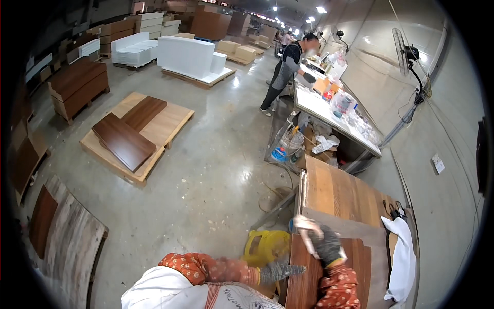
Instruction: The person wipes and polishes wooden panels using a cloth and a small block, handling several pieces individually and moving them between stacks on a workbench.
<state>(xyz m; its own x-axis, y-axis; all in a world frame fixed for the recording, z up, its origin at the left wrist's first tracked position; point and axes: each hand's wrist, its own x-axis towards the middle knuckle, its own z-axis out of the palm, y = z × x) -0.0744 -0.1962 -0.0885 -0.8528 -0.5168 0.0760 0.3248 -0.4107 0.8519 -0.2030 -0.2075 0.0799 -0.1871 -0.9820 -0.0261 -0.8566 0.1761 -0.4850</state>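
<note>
A dark brown wood panel [303, 293] with a rounded corner lies on the workbench in front of me, with another brown panel edge showing at its right. My left hand [282, 272], in a grey knit glove, reaches across from the left with fingers stretched out at the panel's left edge. Over the panel's far end is my right hand [327, 246], also gloved in grey and somewhat blurred. Its fingers close around a pale pinkish-white cloth [307, 229]. Both forearms wear orange-red patterned sleeves.
A yellow plastic stool [265, 246] stands left of the bench. Beyond the panel lies a wood-grain board [345, 193]; a white cloth [401, 257] hangs at right. A co-worker [290, 67] stands at a cluttered white table [329, 110]. Pallets [175, 121] with panels stand at left.
</note>
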